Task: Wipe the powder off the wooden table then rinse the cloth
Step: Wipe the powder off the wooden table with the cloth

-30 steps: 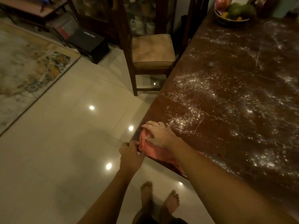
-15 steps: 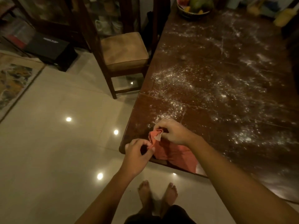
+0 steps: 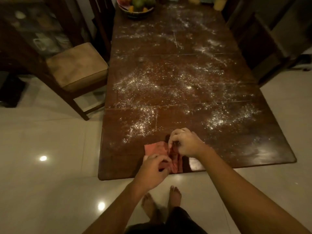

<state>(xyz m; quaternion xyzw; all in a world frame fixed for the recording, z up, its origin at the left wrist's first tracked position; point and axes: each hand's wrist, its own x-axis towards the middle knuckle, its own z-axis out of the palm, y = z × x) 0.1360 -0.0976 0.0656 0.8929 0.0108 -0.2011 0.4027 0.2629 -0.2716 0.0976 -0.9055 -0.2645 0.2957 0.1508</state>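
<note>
A long dark wooden table (image 3: 253, 146) stretches away from me, and white powder (image 3: 145, 85) is scattered over most of its top. A pink-red cloth (image 3: 154, 148) lies crumpled on the table's near edge. My left hand (image 3: 152, 171) pinches the cloth's near side at the table edge. Just beyond it, my right hand (image 3: 185, 144) grips a bunched fold of the cloth's far side. Both hands hide the middle of the cloth.
A fruit bowl (image 3: 136, 5) stands at the table's far end, with pale containers (image 3: 218, 3) to its right. A wooden chair with a tan cushion (image 3: 76, 66) stands at the table's left side. Dark chairs (image 3: 256, 41) line the right side. Glossy white floor tiles surround the table.
The view has swung so the table now runs straight ahead. Both hands and the cloth have shifted right along the near edge, and the cloth is more spread out.
</note>
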